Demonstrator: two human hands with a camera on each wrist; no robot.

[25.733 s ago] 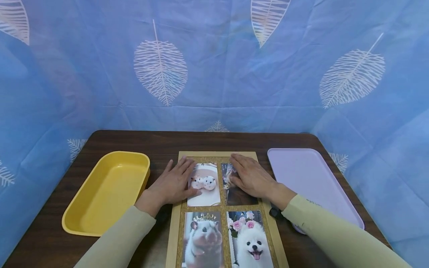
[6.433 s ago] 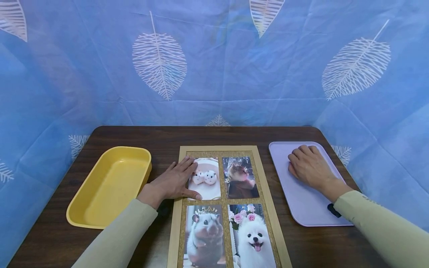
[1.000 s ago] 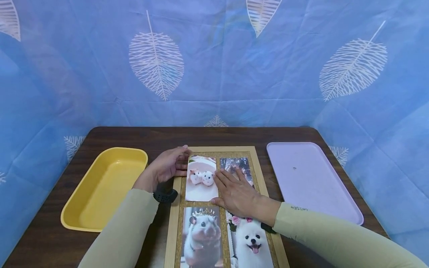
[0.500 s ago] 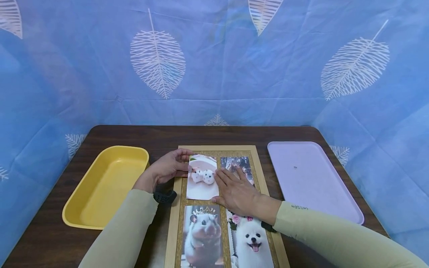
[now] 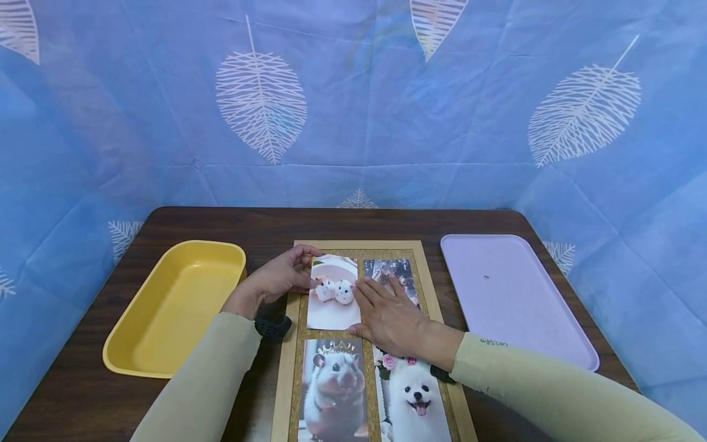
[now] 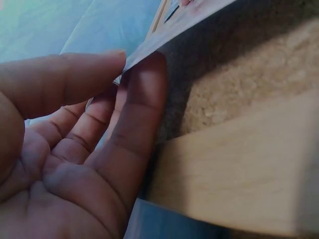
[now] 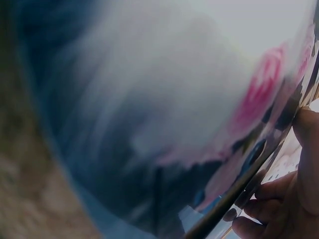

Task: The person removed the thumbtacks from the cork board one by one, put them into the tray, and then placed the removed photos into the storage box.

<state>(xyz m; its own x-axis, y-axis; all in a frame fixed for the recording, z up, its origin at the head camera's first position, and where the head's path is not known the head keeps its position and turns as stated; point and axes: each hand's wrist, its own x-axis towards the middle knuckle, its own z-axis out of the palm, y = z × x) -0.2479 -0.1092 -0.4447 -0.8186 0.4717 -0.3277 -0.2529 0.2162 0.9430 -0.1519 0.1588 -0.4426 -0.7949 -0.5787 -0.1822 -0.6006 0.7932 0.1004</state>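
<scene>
A cork board in a light wooden frame (image 5: 287,368) lies on the table with several animal photos on it. My left hand (image 5: 276,273) pinches the left edge of the upper-left photo of two hamsters (image 5: 334,310). In the left wrist view, that photo's edge (image 6: 149,47) stands raised off the cork between thumb and finger. My right hand (image 5: 392,316) lies with fingers spread over the upper-right photo (image 5: 394,267), its fingertips at the hamster photo's right edge. Below are a crowned hamster photo (image 5: 334,393) and a white dog photo (image 5: 417,405), partly covered by the right hand and wrist.
A deep yellow tray (image 5: 171,307) stands left of the board. To the right lies a flat lilac tray (image 5: 513,294) with a tiny dark speck (image 5: 486,277) on it, too small to identify. The dark wooden table (image 5: 265,224) meets a blue leaf-patterned cloth (image 5: 359,110) behind.
My right hand has come from the lilac tray onto the board. My left hand, earlier flat on the hamster photo, has shifted to its left edge and now pinches it.
</scene>
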